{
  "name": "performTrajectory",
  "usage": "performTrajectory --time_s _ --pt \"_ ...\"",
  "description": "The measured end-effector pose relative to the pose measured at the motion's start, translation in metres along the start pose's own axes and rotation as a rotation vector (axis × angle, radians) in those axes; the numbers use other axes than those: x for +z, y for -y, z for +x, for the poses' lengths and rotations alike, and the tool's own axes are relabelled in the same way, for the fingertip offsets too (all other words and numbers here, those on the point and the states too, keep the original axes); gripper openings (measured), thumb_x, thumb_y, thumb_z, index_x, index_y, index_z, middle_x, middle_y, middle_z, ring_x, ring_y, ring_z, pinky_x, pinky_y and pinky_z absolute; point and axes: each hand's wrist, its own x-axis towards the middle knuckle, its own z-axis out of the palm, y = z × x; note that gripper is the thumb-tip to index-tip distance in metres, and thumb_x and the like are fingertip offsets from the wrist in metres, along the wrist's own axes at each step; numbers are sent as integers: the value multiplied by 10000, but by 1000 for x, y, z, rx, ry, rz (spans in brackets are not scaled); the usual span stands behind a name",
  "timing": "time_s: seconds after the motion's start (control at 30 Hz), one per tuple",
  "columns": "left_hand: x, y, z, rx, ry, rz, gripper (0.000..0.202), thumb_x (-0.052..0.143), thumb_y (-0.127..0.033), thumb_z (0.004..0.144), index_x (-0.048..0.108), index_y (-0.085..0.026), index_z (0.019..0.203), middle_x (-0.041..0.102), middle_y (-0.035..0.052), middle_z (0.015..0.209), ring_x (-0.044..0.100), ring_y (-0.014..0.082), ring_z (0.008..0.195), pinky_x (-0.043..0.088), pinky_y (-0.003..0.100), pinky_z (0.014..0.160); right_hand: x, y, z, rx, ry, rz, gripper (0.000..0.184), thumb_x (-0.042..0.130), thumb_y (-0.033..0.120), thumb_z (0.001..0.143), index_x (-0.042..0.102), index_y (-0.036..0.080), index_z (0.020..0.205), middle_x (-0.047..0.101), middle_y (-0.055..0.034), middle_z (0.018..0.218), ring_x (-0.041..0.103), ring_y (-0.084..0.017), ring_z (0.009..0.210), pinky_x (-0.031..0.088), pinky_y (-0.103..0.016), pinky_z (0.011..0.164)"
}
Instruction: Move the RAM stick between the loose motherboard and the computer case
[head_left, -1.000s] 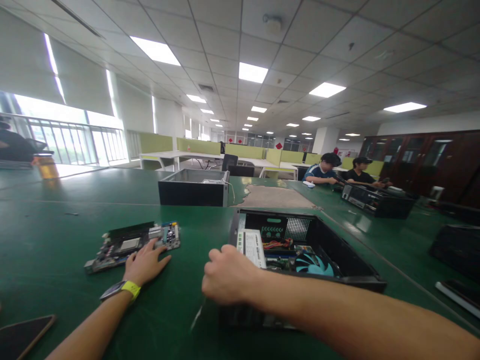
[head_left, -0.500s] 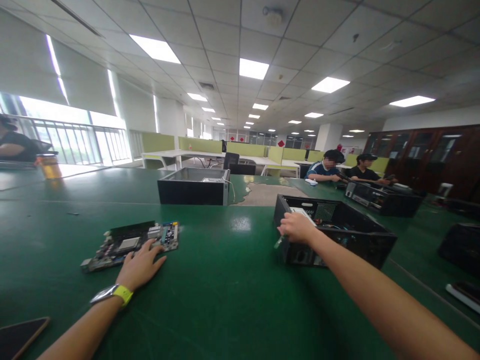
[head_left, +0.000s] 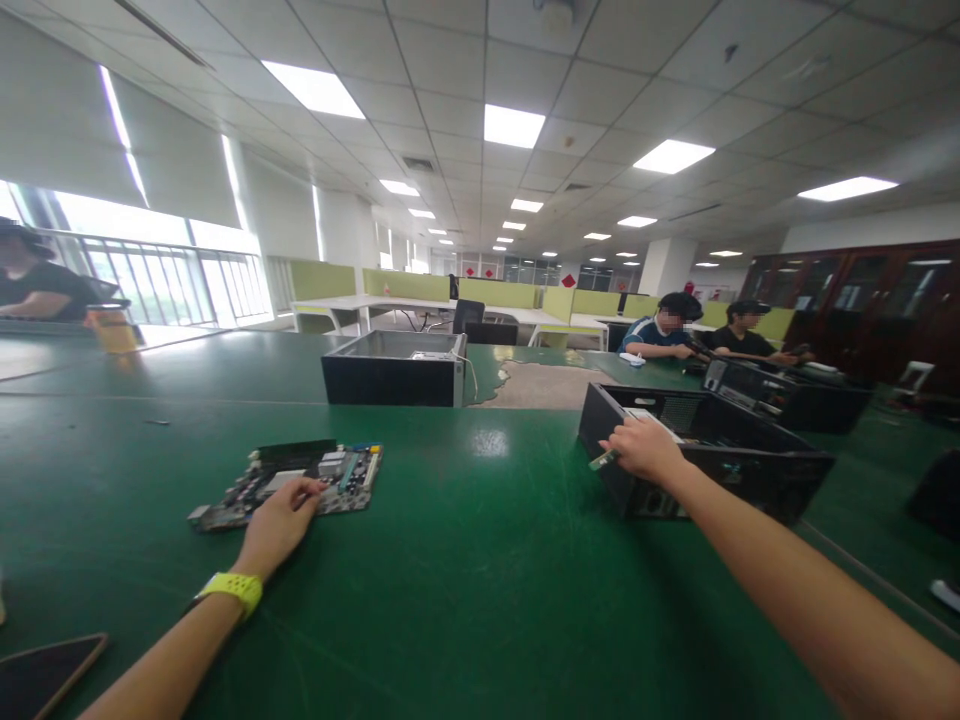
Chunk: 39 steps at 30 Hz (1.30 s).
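A motherboard with a pale square socket lies flat on the green table, left of centre. At its near edge is my left hand, with a yellow-strapped watch on the wrist; its fingers are curled and pressed together on the board, their tips partly hidden. On the right, an open black computer case rests on its side. My right hand is at the case's near left corner, fingers closed round a small green RAM stick whose end sticks out to the left.
Another open case stands farther back, beside a torn patch of the table cover. A dark flat object lies at the lower left. Two people sit beyond a further case at the right; another person sits far left.
My left fingers, spread before, have drawn together at the motherboard, which sits slightly farther right. My right hand and the near case appear farther right, and the green stick has tilted flatter.
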Motion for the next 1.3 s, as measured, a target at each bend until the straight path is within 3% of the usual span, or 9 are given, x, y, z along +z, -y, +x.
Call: performTrajectory --time_s 0.2,0.3,0.47,0.6,0.77,0.9,1.07,1.2,1.3 --pt "16 -75 -44 38 94 95 159 396 -301 797 515 -233 877 659 21 798 628 209 741 416 270 648 -14 84 12 289 13 161 472 291 400 913 686 190 763 682 -91 816 583 -179 736 301 -277 593" --pt "27 -114 -76 122 159 40 110 395 -256 808 499 -228 828 634 12 744 607 182 696 392 251 631 -15 133 18 381 49 403 451 317 431 889 664 218 695 677 -41 752 574 -148 643 273 -250 515" --pt "43 -165 -139 340 317 -55 114 397 -167 787 489 -234 774 618 19 787 573 158 708 386 252 653 -1 191 18 544 -137 964 427 370 413 827 436 183 473 435 15 461 409 -111 459 222 -237 450" --pt "58 -200 -185 523 567 -36 169 418 -157 762 517 -260 852 620 40 930 586 178 810 420 272 663 13 209 6 655 -277 1280 396 421 411 765 284 208 454 266 45 433 305 -95 433 219 -231 438" --pt "61 -235 -215 678 790 48 190 494 -247 755 547 -254 937 602 72 1023 580 227 893 460 320 716 16 198 -9 732 -393 1365 377 453 404 715 245 225 457 219 54 437 258 -88 436 212 -238 436" --pt "41 -236 -198 730 586 -49 176 460 -329 823 567 -255 941 603 37 991 558 197 883 438 321 762 21 190 -13 773 -417 1341 381 464 418 709 264 224 449 225 55 429 256 -89 437 205 -242 432" --pt "24 -199 -139 523 271 -5 191 450 -296 829 585 -218 940 594 35 1000 525 188 921 403 320 819 32 194 -17 740 -388 1224 347 497 395 709 359 203 454 325 51 425 316 -96 446 252 -226 450" --pt "31 -166 -109 429 294 33 187 479 -306 797 607 -203 887 595 46 1042 522 198 968 397 324 859 28 196 -18 658 -301 1197 148 525 328 669 556 185 650 423 59 483 385 -106 477 297 -207 485" --pt "42 -153 -103 446 347 7 196 482 -288 785 619 -200 895 607 48 1045 524 198 992 389 317 883 22 197 -18 601 -156 1129 143 519 286 651 614 201 716 448 60 478 408 -108 476 282 -205 485"
